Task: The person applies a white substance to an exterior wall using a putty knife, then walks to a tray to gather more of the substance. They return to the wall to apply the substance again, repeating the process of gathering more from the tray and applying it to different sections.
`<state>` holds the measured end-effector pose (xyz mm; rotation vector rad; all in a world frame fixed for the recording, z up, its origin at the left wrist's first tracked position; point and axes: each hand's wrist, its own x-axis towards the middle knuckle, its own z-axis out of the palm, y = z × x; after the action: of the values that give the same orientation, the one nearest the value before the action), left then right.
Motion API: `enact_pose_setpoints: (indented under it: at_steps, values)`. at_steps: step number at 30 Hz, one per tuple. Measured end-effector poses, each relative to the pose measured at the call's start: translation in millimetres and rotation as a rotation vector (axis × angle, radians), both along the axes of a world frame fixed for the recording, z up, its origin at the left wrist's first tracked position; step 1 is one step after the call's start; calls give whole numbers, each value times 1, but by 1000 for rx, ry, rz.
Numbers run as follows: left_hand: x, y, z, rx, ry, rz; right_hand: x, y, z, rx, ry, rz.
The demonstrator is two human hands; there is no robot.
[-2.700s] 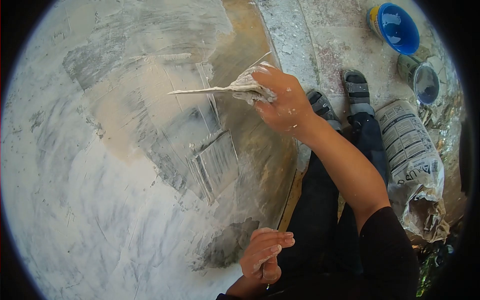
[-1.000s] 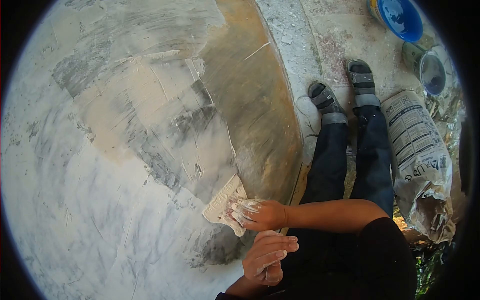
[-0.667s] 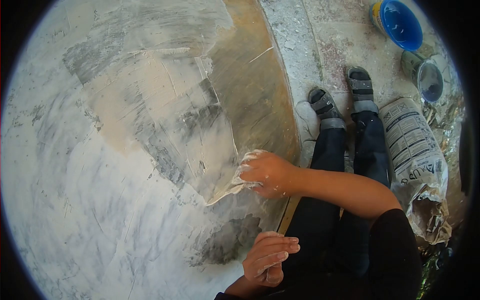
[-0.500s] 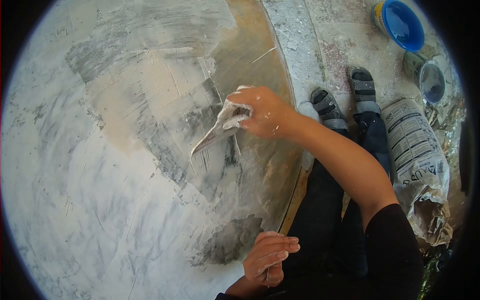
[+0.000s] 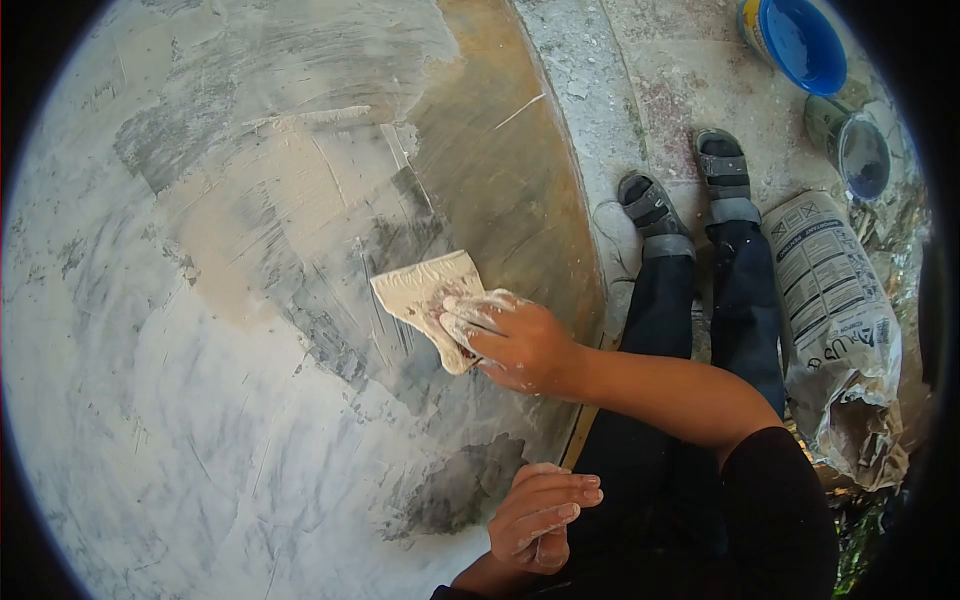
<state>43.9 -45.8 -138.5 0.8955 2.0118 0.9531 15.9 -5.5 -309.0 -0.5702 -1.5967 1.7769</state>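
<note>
My right hand [image 5: 515, 338] grips a flat putty scraper [image 5: 432, 285], its broad face turned up and coated with beige plaster. White plaster covers the fingers of this hand. Under the scraper lies a large plastered surface [image 5: 230, 420], patchy in white, grey and beige, with a wet beige patch [image 5: 300, 180] above and left of the tool. Lower down, close to my body, my left hand [image 5: 545, 515] is curled with its fingers together and nothing visible in it. Plaster marks its fingertips, and a dark grey patch [image 5: 460, 490] shows just left of it.
Along the surface's right side runs a brown, thinly coated band [image 5: 510, 160]. My sandalled feet [image 5: 655, 210] stand on the plaster-spotted floor [image 5: 670, 70]. Right of them are a blue bucket [image 5: 805, 45], a clear bucket [image 5: 862, 155] and a torn paper bag [image 5: 835, 285].
My right hand has moved down and turned over, so the scraper, seen edge-on before, now shows its plaster-coated face. My left hand has stayed in place.
</note>
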Motion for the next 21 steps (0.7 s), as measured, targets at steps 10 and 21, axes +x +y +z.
enact_pose_setpoints:
  at_steps: [10, 21]
  values:
    - [5, 1, 1, -15, -17, 24, 58, -29, 21, -152, 174, 338]
    - [10, -6, 7, -10, -1, 54, -55, 63, -36, -37, 48, 187]
